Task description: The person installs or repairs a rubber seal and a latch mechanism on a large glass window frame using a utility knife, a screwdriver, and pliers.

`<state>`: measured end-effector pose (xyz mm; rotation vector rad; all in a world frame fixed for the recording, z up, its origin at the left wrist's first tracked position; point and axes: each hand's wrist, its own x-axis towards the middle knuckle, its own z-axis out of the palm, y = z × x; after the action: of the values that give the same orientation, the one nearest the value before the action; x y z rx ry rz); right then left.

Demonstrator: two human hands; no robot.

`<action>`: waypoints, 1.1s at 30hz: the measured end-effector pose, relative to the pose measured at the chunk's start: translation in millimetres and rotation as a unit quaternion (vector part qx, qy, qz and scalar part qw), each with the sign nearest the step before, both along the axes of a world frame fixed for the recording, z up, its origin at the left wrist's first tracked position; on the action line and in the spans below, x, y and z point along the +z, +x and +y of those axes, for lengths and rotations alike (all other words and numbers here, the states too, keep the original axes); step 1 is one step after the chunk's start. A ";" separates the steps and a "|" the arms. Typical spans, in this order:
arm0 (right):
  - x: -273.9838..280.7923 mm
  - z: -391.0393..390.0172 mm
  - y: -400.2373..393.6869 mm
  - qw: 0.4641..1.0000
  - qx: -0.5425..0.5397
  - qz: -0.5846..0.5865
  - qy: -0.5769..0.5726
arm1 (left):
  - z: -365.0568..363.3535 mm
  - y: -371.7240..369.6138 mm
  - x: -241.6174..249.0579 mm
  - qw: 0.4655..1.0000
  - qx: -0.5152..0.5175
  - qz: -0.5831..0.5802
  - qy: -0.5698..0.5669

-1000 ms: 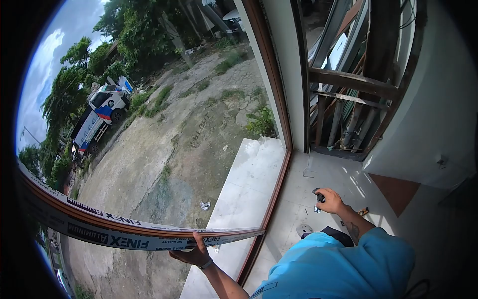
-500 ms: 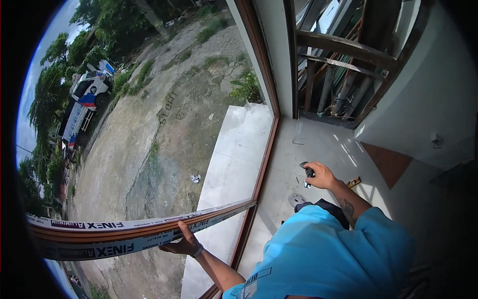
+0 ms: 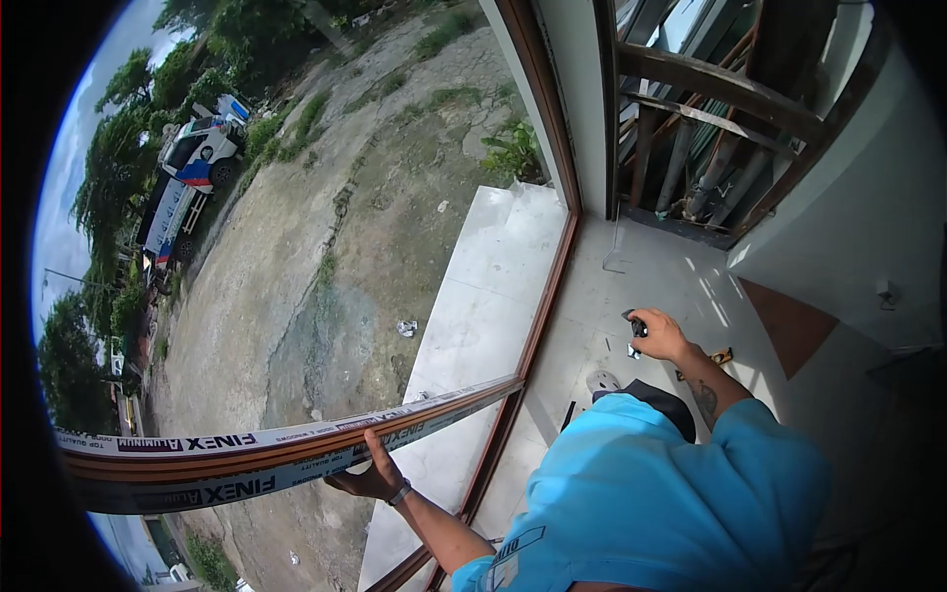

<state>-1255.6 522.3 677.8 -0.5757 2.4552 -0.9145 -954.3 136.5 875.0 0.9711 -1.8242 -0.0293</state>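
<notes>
My left hand (image 3: 373, 476) is wrapped round a long aluminum profile (image 3: 296, 456), thumb over the upper side and fingers underneath. White and grey FINEX Aluminum film covers the profile, with brown strips showing between. Its far end meets the brown frame (image 3: 538, 335) of the opening; its near end runs out toward the left edge of view. My right hand (image 3: 663, 335) is closed on a small black tool (image 3: 639, 328) with a silvery end, held above the tiled floor. Its exact kind is partly hidden by my fingers.
A yellow spirit level (image 3: 723, 356) lies on the floor beyond my right forearm. A bent wire (image 3: 614, 259) is near the wall. Wooden framing (image 3: 710, 84) with stored lengths stands at the back. Outside are a white ledge (image 3: 483, 286), rough ground and a parked truck (image 3: 187, 187).
The view has shifted, so the frame and floor sit further right and lower or higher in places. Both hands keep their holds; the profile stays nearly level with its earlier position.
</notes>
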 end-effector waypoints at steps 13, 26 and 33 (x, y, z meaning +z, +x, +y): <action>2.7 -138.2 -10.2 0.967 0.253 -0.026 -0.007 | 26.2 -29.0 22.7 0.958 -0.031 0.242 0.149; -5.9 -66.9 -23.6 0.975 0.200 -0.046 0.086 | 17.0 -45.5 16.4 0.961 0.091 0.231 0.126; -28.3 -68.5 -22.5 0.984 0.159 -0.069 0.042 | 19.1 -38.3 22.2 0.950 0.058 0.281 0.119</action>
<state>-1278.2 453.8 649.5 -0.8169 2.1834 -0.6925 -992.5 155.7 897.2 1.1022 -1.2527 -0.4216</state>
